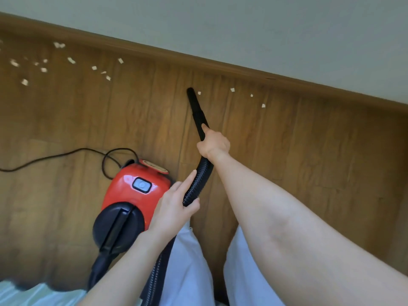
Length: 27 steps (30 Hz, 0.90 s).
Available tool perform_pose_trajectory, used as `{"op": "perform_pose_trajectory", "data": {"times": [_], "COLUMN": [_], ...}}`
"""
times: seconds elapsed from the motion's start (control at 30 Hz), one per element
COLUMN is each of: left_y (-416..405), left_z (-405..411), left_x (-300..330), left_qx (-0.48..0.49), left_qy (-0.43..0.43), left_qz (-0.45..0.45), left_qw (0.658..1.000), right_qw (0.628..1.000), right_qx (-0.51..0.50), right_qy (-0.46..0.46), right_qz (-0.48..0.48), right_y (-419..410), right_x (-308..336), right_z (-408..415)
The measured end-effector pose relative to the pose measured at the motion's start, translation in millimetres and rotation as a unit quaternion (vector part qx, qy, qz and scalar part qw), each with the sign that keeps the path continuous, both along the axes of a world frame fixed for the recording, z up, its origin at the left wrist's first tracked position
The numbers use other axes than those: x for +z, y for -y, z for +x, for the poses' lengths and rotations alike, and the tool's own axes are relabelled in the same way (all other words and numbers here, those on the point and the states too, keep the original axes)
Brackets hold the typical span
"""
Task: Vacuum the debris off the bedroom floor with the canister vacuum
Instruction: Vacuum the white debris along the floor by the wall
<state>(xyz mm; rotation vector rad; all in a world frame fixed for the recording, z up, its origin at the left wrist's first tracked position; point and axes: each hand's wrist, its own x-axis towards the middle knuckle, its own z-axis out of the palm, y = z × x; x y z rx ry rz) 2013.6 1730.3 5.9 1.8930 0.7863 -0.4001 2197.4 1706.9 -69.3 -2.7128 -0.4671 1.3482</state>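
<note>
Black plastic nozzle [195, 107] of the red canister vacuum [134, 191] sits tip-down on the brown wood-plank floor [309, 155], just beside a small pale paper scrap [199, 93]; the pick-up sweep looks under way, and next it likely needs sliding right toward the other scraps. The right hand [213, 143] wraps the nozzle grip, arm outstretched; the left hand [176, 208] pinches the ribbed black hose [198, 182], index finger straight
</note>
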Motion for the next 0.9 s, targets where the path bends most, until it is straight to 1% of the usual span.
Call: {"op": "perform_pose_trajectory", "data": {"times": [0.13, 0.2, 0.4, 0.5, 0.6, 0.7, 0.9], "left_y": [-10, -10, 8, 21, 38, 59, 106], "left_z": [-28, -30, 0, 18, 33, 45, 72], "left_x": [5, 6, -9, -16, -20, -21, -25], "left_qx": [0.018, 0.018, -0.007, -0.020, -0.049, -0.090, -0.172], "left_qy": [0.000, -0.001, -0.008, -0.012, -0.024, -0.037, -0.043], "left_qz": [-0.033, -0.040, -0.045, -0.051, -0.044, -0.036, -0.015], "left_qw": [0.999, 0.999, 0.999, 0.998, 0.998, 0.995, 0.984], "right_qw": [1.000, 1.000, 0.998, 0.993, 0.986, 0.980, 0.958], "right_qx": [0.013, 0.003, -0.053, -0.112, -0.169, -0.197, -0.285], "right_qy": [0.007, 0.017, 0.039, 0.022, -0.006, -0.018, 0.004], "right_qz": [-0.011, -0.015, -0.015, -0.011, 0.014, 0.018, 0.000], "right_y": [-10, -8, 19, 41, 68, 99, 167], "right_x": [1, 0, -7, -14, -18, -20, -17], "right_z": [-27, -30, -3, 16, 30, 41, 63]}}
